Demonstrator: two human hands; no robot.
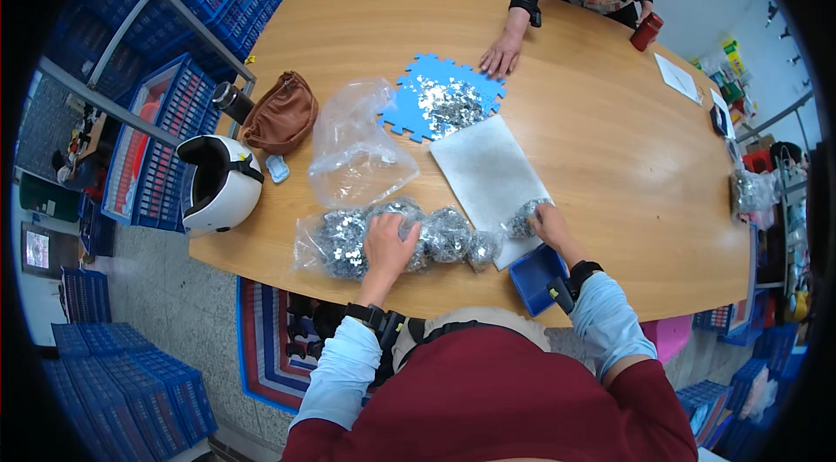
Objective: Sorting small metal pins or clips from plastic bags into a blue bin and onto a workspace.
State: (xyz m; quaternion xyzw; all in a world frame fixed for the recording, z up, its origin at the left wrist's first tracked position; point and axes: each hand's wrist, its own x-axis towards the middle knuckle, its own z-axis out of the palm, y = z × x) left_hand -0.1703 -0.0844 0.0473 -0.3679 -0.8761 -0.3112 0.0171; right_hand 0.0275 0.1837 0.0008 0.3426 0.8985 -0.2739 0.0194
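Curled over a clear plastic bag of small metal parts (pixel 344 240), my left hand (pixel 389 244) has its thumb apart from the fingers, gripping the top of the bag. My right hand (pixel 557 231) pinches a smaller clear bag of metal parts (pixel 525 218) at the near edge of a white foam sheet (pixel 488 168). Between my hands, more small filled bags (pixel 448 236) lie in a row. Just below my right hand stands a blue plastic tray (pixel 536 277) at the table's near edge. My right fingertips are partly hidden by the bag.
Loose metal pieces (pixel 448 105) are heaped on a blue foam mat (pixel 409 101). Left of it lie an empty clear bag (pixel 361 144), a brown leather pouch (pixel 283 114) and a white helmet (pixel 222 183). Across the wooden table (pixel 627 175), a person rests one hand (pixel 502 53) and holds a red cup (pixel 646 31).
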